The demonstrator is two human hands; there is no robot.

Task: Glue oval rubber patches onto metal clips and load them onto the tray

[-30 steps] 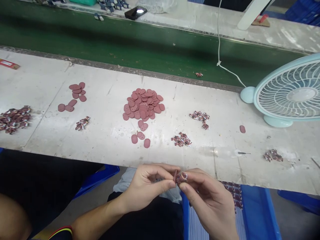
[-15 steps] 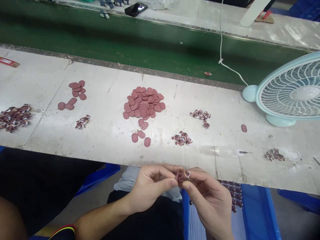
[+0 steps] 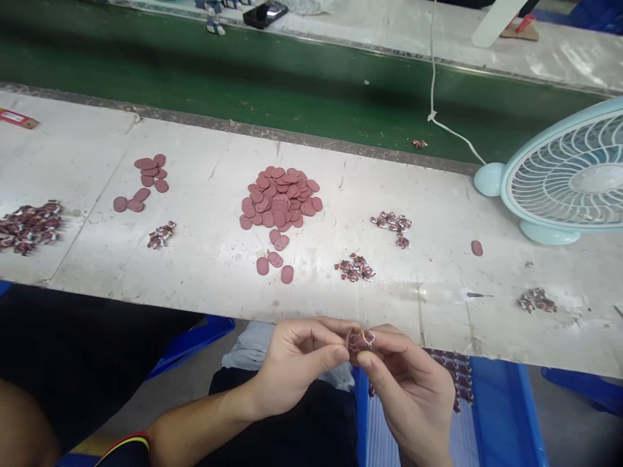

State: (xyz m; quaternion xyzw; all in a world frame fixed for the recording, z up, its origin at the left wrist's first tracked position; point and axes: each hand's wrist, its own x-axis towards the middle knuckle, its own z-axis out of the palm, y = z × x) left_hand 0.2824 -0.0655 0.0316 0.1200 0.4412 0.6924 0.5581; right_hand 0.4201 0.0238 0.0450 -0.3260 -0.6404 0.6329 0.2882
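One disc [image 3: 348, 340] and one brown figure [image 3: 361, 342], held as a pair

Progress, as judged: under way, with much stock outstanding; put by, brown pieces [image 3: 457, 375] in rows in a blue tray [image 3: 503, 408] at four o'clock from the pair, partly hidden by the right hand [image 3: 409, 383]; whether each bears a disc, too small to tell; in hand, the single pair; outstanding, a large heap of loose discs [image 3: 281, 201] at eleven o'clock, a smaller scatter of discs [image 3: 147, 181] at ten, a cluster of loose figures [image 3: 355, 267] at twelve, all on the white bench [image 3: 209, 214].

Position: disc at the fingertips of the left hand [image 3: 296, 370], toward that hand's two o'clock, standing on edge; figure at the right hand's fingertips, toward its ten o'clock; disc against the figure's nine o'clock end; whether fixed or merely pressed there, cannot tell; both just off the bench's near edge.

Hands: left, thumb and fingers narrowed on the disc; right, thumb and fingers pinching the figure.

Also present: clear bottle [image 3: 440, 295] with dark tip, lying at two o'clock; pale blue fan [image 3: 559, 175], farther off at two.
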